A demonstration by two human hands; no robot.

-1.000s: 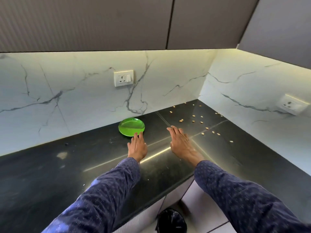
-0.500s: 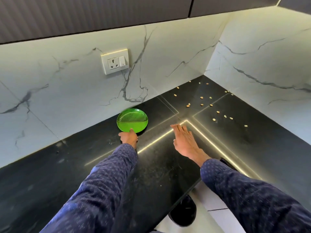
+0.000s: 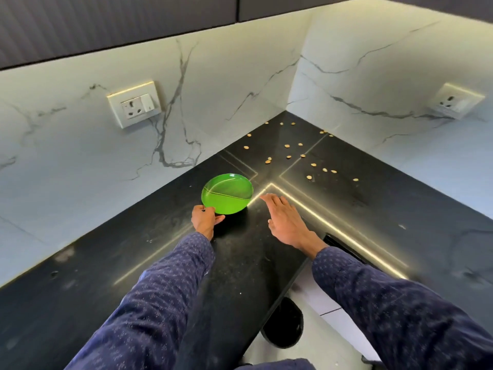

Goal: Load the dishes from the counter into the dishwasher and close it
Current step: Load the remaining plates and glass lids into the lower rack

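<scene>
head view: the green plate (image 3: pixel 226 193), round, glossy and split by 1 thin ridge, lay on the black counter (image 3: pixel 80 303) close to the marble wall (image 3: pixel 66 169), its near edge lifted off the stone. the left hand (image 3: pixel 205 221) pinched that near rim, fingers curled on it. the right hand (image 3: pixel 285 220) hovered just beside the plate, fingers straight and together, holding nothing. the polished, dusty counter bent in an l around the corner, with bare stone to the left of the plate. pale seeds (image 3: pixel 298 156) lay scattered in the far corner, well apart from the plate. 2 white sockets (image 3: pixel 134 104) sat on the walls. a dark bin (image 3: pixel 284 324) stood below the counter's front edge.
</scene>
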